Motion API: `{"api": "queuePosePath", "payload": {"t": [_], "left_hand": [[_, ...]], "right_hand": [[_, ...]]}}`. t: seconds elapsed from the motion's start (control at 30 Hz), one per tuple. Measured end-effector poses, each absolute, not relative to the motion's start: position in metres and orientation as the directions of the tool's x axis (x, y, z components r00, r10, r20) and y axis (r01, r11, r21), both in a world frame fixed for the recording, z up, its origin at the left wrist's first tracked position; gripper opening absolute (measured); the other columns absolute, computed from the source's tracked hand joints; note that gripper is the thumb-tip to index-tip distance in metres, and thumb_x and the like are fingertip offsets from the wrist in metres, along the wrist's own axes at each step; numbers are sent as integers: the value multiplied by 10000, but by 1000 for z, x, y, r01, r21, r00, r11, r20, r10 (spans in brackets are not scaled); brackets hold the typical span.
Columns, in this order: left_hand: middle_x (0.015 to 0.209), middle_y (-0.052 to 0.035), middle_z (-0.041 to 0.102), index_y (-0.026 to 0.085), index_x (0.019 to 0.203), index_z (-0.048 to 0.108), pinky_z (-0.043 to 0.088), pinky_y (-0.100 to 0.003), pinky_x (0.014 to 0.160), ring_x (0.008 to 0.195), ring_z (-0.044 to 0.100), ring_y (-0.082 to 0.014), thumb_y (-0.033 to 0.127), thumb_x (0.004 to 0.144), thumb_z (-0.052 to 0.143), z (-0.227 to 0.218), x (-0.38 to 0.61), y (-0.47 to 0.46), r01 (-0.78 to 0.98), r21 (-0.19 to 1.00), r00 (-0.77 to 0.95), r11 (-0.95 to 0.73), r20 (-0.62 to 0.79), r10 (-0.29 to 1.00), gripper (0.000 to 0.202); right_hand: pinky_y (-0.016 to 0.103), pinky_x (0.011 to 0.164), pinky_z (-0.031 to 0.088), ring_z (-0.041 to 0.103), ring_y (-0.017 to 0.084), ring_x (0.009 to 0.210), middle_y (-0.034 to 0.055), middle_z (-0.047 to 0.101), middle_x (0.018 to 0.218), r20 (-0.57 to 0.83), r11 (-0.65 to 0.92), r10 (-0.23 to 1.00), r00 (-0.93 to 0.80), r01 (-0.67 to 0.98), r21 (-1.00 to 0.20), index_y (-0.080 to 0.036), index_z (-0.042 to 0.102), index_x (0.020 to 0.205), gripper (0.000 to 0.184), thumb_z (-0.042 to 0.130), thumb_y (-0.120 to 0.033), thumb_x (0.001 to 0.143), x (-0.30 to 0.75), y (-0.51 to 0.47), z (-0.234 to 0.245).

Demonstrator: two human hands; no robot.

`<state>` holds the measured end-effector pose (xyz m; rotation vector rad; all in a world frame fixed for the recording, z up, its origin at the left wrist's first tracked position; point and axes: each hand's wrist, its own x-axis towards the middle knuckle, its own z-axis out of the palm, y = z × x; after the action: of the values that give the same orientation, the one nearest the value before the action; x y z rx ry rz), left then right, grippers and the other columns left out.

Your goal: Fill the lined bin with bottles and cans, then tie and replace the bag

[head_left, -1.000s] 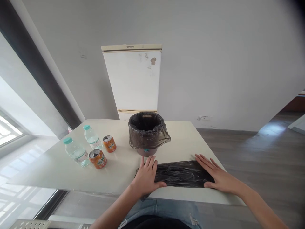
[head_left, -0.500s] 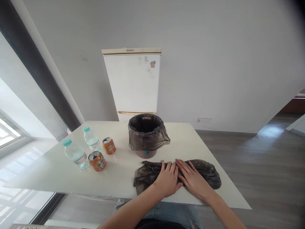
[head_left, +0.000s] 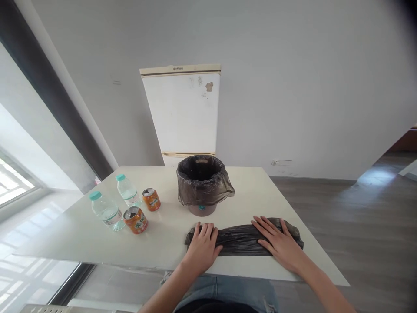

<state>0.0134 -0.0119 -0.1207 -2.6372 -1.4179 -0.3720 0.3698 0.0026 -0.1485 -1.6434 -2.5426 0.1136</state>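
A black plastic garbage bag (head_left: 243,240) lies flattened into a long strip along the near side of the table. My left hand (head_left: 202,248) rests on its left end, fingers stretched over the plastic. Near the right end, my right hand (head_left: 280,243) lies flat with its fingers spread on the bag. Behind the strip stands a trash bin (head_left: 202,210) lined with another dark translucent bag (head_left: 205,191), folded over its rim. What is under my palms is hidden.
On the table (head_left: 163,248), left of the bin, stand two clear bottles with teal caps, a front bottle (head_left: 107,213) and a rear bottle (head_left: 128,191), beside two orange cans, one nearer (head_left: 136,220) and one farther (head_left: 151,200). A white refrigerator (head_left: 184,113) stands behind.
My hands have slid apart from the bag's middle, the left one leftward and the right one rightward. The bag's middle is now exposed and looks straighter and narrower.
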Motion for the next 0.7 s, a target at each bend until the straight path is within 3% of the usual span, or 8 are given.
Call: {"api": "queuePosePath", "payload": {"t": [0.23,0.4,0.53,0.6,0.7], "left_hand": [[1225,-100,612,213,1228,594,439,-495,1037,1129,560,-302,363,983,632,-113,-7,-7,844,-23,528,-535,206,824,291],[1172,-96,620,209,1171,608,441,-489,1014,1093,566,-295,197,964,553,-105,-20,-8,870,-38,489,-491,186,852,215],[1268,-119,607,190,1306,563,408,-502,1101,1158,554,-305,342,983,547,-90,-14,-19,861,152,435,-485,271,859,358],[1331,-145,591,173,1372,531,437,-502,1086,1191,553,-321,430,1004,521,-84,0,-25,840,249,402,-481,310,862,448],[1406,-178,581,148,1448,507,457,-529,1091,1267,547,-351,467,1043,437,-85,36,-32,804,280,427,-525,342,837,521]], "right_hand": [[757,1241,36,281,338,1575,-17,212,1719,49,322,947,-319,941,-107,-452,64,1668,641,293,-598,1087,406,1,-151],[741,1254,63,276,335,1580,-14,224,1723,79,280,959,-273,954,-103,-438,104,1675,643,294,-603,1083,417,-1,-156],[722,1261,121,291,327,1578,-11,237,1725,118,295,952,-282,950,-106,-433,125,1678,628,296,-572,1090,411,-3,-154],[697,1273,118,280,314,1585,0,240,1728,202,295,941,-272,951,-90,-406,130,1686,619,284,-526,1099,407,-6,-150],[660,1292,63,276,305,1589,30,298,1717,368,251,905,-212,966,-61,-339,163,1695,611,264,-450,1102,406,-11,-147]]}}
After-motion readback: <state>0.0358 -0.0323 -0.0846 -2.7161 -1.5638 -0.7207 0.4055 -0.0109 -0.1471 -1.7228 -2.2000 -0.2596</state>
